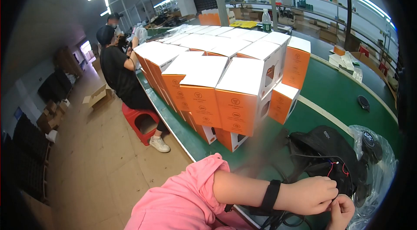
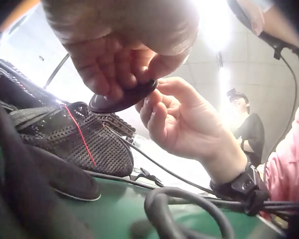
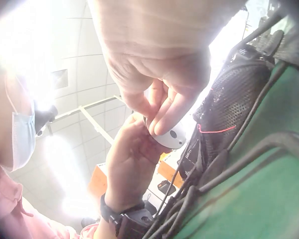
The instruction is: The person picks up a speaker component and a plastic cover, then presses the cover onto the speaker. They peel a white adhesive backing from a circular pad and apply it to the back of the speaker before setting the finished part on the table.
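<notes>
My left hand [image 1: 306, 195] grips a thin round disc [image 2: 122, 99], with its fingers curled over the disc. The disc is black on one side; in the right wrist view its other side looks pale, with dark spots. At the disc's edge, my right hand [image 1: 342, 212] pinches with thumb and fingers, facing the left hand. In the head view both hands hide the disc. Just behind them lies a black mesh bag [image 1: 323, 141] with red threads. A second round black piece [image 1: 370, 143] rests on clear plastic wrap [image 1: 388, 165] to the right.
Orange-and-white boxes [image 1: 236, 99] stand stacked on the green table [image 1: 323, 86]. Black cables [image 2: 184, 204] loop near my hands. Another round black piece [image 1: 363, 103] lies farther back. A person in black [image 1: 119, 69] sits on a red stool [image 1: 137, 121] at the left.
</notes>
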A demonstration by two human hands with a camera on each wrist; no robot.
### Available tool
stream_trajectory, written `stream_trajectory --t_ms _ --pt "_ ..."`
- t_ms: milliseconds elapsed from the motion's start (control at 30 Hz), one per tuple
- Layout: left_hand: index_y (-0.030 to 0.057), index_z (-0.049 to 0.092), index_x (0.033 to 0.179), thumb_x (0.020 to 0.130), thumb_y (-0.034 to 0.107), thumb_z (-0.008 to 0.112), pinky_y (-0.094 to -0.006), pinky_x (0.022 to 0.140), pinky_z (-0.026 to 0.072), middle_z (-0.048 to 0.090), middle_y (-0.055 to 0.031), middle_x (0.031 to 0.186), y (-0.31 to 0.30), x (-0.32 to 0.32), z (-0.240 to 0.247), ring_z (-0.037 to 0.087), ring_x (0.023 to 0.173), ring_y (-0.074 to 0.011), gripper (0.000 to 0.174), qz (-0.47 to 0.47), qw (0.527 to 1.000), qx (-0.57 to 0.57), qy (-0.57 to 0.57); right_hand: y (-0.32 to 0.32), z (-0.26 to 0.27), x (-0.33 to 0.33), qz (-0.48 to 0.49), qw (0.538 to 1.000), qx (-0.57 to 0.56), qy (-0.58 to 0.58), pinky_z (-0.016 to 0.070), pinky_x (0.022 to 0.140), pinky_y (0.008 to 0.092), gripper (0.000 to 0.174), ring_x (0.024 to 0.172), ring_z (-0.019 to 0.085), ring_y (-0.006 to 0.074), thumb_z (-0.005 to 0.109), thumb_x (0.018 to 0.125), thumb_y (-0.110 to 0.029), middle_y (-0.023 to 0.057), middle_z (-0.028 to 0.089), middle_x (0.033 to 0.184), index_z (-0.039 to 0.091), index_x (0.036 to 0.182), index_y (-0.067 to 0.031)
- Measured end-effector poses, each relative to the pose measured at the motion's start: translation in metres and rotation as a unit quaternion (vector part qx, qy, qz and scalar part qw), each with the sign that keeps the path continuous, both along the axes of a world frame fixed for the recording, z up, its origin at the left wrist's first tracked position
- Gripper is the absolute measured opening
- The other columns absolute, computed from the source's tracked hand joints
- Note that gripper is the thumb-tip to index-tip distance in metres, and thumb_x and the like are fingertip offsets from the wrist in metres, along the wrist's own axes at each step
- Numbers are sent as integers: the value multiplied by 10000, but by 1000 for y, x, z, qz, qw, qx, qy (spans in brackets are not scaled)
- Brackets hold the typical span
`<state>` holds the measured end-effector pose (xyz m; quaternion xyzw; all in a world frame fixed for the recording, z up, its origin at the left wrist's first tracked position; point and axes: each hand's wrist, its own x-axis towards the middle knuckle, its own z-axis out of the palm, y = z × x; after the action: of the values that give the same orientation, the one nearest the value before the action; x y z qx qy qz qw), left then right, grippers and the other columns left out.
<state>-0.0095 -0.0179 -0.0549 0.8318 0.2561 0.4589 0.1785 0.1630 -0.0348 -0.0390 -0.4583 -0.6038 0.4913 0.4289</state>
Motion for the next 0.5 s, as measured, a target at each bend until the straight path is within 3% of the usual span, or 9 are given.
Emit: stream_trajectory --t_ms 267,333,433,500 --pt "30 460 668 720 122 517 -338 601 382 448 -101 683 -2 4 -5 458 653 -256 121 -7 1000 -2 -25 1 -5 4 31 999 0 12 399 718 212 35 779 505 101 558 775 21 22 554 830 551 790 -11" --pt "40 452 652 717 150 544 -329 568 376 439 -93 655 -4 -3 6 456 615 -256 157 -35 993 -115 -15 -2 -4 1 50 996 66 12 390 720 215 28 791 498 106 557 778 7 28 549 842 546 792 -14" --pt "37 443 635 718 157 550 -328 538 364 439 -96 632 -4 -4 5 447 584 -255 180 -43 978 -194 -58 -5 0 -2 66 988 134 -31 386 719 219 7 782 494 112 537 791 -9 38 548 851 541 795 -14" --pt "27 441 665 737 144 534 -324 535 358 432 -94 644 -3 -6 7 441 588 -243 165 -63 975 -203 -61 -2 0 0 80 992 100 -21 386 716 220 21 769 495 114 520 792 -3 43 549 846 538 796 -12"
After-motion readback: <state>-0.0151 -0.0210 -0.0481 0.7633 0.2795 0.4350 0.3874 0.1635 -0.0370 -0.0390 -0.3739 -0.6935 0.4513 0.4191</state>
